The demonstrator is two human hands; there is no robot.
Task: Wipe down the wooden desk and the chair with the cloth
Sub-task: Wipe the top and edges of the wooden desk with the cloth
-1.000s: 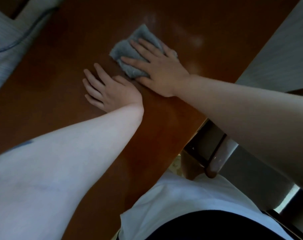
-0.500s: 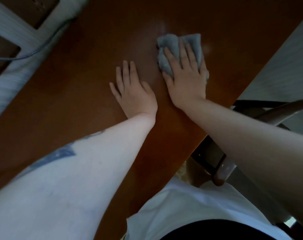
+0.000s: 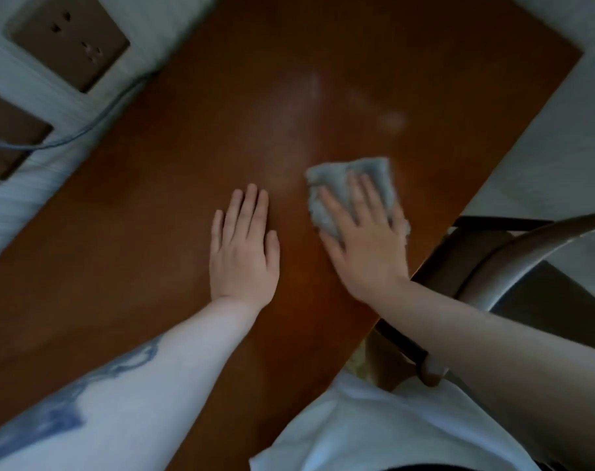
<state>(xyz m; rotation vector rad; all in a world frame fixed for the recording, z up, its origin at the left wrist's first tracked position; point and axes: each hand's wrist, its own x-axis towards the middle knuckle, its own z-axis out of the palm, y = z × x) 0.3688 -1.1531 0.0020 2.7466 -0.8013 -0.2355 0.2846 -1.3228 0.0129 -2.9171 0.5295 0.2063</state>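
The reddish-brown wooden desk (image 3: pixel 173 205) fills most of the view. A folded grey cloth (image 3: pixel 333 180) lies on it near the right edge, with pale smears on the wood beyond it. My right hand (image 3: pixel 367 243) presses flat on the cloth with straight, spread fingers. To its left, my left hand (image 3: pixel 243 253) rests palm down on the bare wood, fingers straight, holding nothing. The chair (image 3: pixel 513 266), dark with a curved metal backrest, stands tucked at the desk's right side.
A wall runs along the desk's left side with a brown socket plate (image 3: pixel 68 42), a second brown plate (image 3: pixel 7 137) and a thin blue-grey cable (image 3: pixel 95 120). Pale floor (image 3: pixel 558 144) lies right of the desk. My white shirt (image 3: pixel 374 433) is at the bottom.
My right hand has slid the cloth from the desk's middle toward its right edge. My left hand stays flat on the wood beside it.
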